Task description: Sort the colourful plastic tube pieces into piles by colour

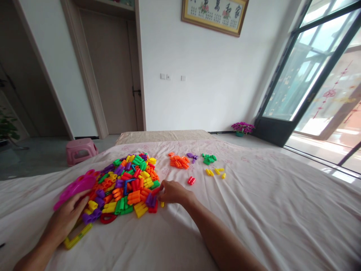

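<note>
A large heap of colourful plastic toy building pieces (121, 184) lies on the sheet in front of me. My left hand (69, 212) rests at the heap's left edge with its fingers stretched out, beside a magenta plastic piece (76, 190) and above a yellow angled frame (77, 238). At the right edge my right hand (173, 192) has its fingers curled together against the heap, close to a red piece (155, 191) and a purple piece (151, 200). Whatever sits between those fingertips is hidden. A yellow piece (162, 204) shows just under this hand.
Beyond my right hand lie small groups sorted by colour: orange pieces (179, 162), purple pieces (193, 156), green pieces (209, 159), yellow pieces (216, 172) and red pieces (191, 180). A wrinkled pale sheet (254, 210) covers the surface. A pink stool (81, 150) stands at left.
</note>
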### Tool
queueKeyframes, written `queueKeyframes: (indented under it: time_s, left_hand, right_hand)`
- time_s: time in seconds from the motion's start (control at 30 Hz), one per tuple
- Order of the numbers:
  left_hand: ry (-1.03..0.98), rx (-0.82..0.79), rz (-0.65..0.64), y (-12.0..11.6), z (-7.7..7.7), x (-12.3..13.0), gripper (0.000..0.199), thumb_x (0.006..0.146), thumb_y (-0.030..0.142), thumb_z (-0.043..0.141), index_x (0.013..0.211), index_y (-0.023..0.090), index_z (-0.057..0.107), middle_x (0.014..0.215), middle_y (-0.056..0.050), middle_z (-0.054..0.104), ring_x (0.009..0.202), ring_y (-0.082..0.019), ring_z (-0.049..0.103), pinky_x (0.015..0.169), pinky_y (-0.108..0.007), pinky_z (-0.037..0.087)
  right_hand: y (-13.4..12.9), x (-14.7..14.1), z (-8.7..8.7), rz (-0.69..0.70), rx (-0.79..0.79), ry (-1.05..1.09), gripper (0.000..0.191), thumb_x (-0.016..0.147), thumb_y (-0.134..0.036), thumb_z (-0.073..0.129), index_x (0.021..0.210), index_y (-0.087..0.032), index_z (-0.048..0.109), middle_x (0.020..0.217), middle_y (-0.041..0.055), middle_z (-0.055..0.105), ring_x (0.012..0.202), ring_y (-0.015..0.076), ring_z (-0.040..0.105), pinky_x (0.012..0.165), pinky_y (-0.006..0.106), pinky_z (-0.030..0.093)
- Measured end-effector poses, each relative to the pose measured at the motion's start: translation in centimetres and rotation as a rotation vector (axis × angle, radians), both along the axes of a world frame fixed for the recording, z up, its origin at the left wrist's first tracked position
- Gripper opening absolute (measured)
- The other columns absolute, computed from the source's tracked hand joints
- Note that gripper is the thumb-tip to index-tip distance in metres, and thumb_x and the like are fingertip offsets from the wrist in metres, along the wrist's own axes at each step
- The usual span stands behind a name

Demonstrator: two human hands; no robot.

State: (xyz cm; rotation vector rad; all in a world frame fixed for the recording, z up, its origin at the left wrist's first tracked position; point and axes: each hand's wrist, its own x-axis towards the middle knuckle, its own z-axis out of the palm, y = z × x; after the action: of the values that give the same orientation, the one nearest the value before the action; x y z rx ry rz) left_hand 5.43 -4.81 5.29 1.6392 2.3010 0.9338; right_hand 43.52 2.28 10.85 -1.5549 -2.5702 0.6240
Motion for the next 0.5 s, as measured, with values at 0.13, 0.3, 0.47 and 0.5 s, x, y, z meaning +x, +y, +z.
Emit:
queueKeyframes:
  time_s: [0.13, 0.3, 0.47, 0.5]
  left_hand:
    - [-0.080, -0.075, -0.004, 0.1, -0.3, -0.4, 0.059, 0.087, 0.056, 0.035, 0.128, 0.020, 0.058, 0.124, -0.007, 0.067, 0.112, -0.025, 0.064, 0.096, -0.033, 0.048]
    - [-0.124, -0.078, -0.009, 0.5, -1.0, -0.9, 0.061, 0.086, 0.057, 0.037, 0.129, 0.020, 0.057, 0.129, -0.010, 0.064, 0.117, -0.027, 0.060, 0.102, -0.038, 0.044]
    - [-0.172, -0.082, -0.019, 0.6, -1.1, -1.0, 0.061, 0.086, 0.057, 0.038, 0.129, 0.018, 0.056, 0.131, -0.012, 0.062, 0.120, -0.028, 0.058, 0.107, -0.041, 0.040]
    - [-0.176, -0.078, -0.016, 0.6, -1.1, -1.0, 0.060, 0.086, 0.057, 0.039, 0.129, 0.018, 0.056, 0.131, -0.012, 0.062, 0.119, -0.028, 0.058, 0.106, -0.041, 0.041]
  right_hand:
    - [0.2, 0.0, 0.0, 0.071, 0.014, -0.061, 0.041, 0.065, -0.030, 0.062, 0.104, -0.021, 0.070, 0.097, 0.0081, 0.072, 0.089, 0.0243, 0.066, 0.059, 0.024, 0.041]
    - [2.4, 2.3, 0.0, -0.014, -0.009, -0.005, 0.034, 0.065, -0.022, 0.061, 0.096, -0.022, 0.074, 0.087, 0.0044, 0.073, 0.080, 0.0185, 0.067, 0.060, 0.022, 0.042]
    - [5.3, 7.1, 0.4, -0.363, 0.171, 0.018, 0.029, 0.071, -0.017, 0.055, 0.092, -0.020, 0.074, 0.091, 0.0085, 0.073, 0.085, 0.0218, 0.066, 0.065, 0.026, 0.043]
    - [5.7, 8.2, 0.6, -0.448, 0.214, 0.008, 0.030, 0.073, -0.017, 0.054, 0.094, -0.019, 0.074, 0.095, 0.0103, 0.072, 0.088, 0.0234, 0.066, 0.066, 0.027, 0.043]
